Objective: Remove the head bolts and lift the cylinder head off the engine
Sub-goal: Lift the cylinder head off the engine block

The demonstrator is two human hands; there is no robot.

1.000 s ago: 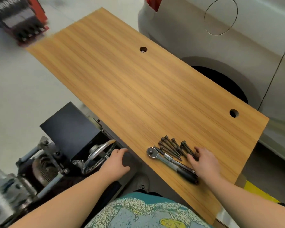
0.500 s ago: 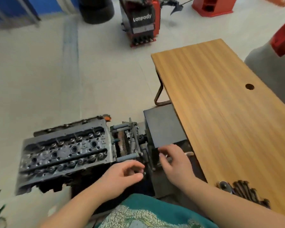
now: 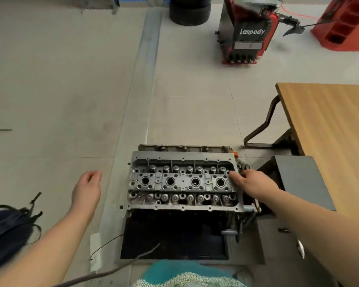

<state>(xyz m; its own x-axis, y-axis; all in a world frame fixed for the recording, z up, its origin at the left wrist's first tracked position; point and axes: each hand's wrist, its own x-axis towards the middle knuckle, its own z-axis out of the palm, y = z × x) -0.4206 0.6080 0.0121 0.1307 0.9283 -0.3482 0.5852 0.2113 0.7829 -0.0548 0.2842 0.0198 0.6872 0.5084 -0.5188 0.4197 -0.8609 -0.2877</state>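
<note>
Both forearms are bare from the picture's lower edge to the wrists, with no sleeve, watch, band or glove showing on either. The left hand (image 3: 87, 188) and the right hand (image 3: 252, 184) wear no rings that can be made out. At the bottom centre the person's garment (image 3: 187, 275) is teal, with a pale, cream-coloured mottled print across its lower part; its cut cannot be told.

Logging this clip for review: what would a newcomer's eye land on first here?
The bare cylinder head at centre, valve springs and four round bores exposed. The right hand reaches onto its right end, while the left hand hovers open off its left side. Behind stands a red "Lanpody" machine; a wooden table sits right.
</note>
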